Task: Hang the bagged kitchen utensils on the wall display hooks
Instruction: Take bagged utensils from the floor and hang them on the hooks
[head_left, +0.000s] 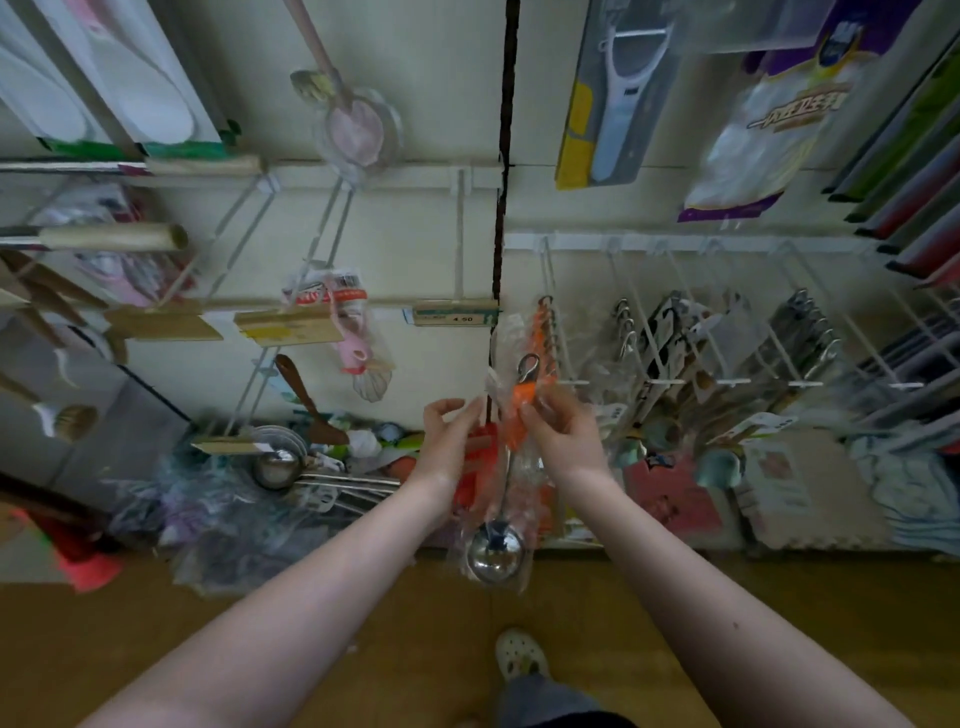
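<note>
A steel ladle (494, 552) with an orange handle hangs in a clear plastic bag in front of the wall display. My right hand (563, 431) pinches the orange handle near its metal loop. My left hand (451, 431) holds the bag's upper edge beside it, fingers curled. Just above, a white wire hook (551, 332) carries several more bagged orange-handled utensils. The ladle's loop sits near that hook's tip; whether it touches is unclear.
More white hooks (727, 338) to the right hold bagged utensils. An empty hook with a 4.50 price tag (457, 314) is left of the dark wall seam. Loose ladles and bags (291, 467) lie piled at lower left. My shoe (519, 657) stands on the wooden floor.
</note>
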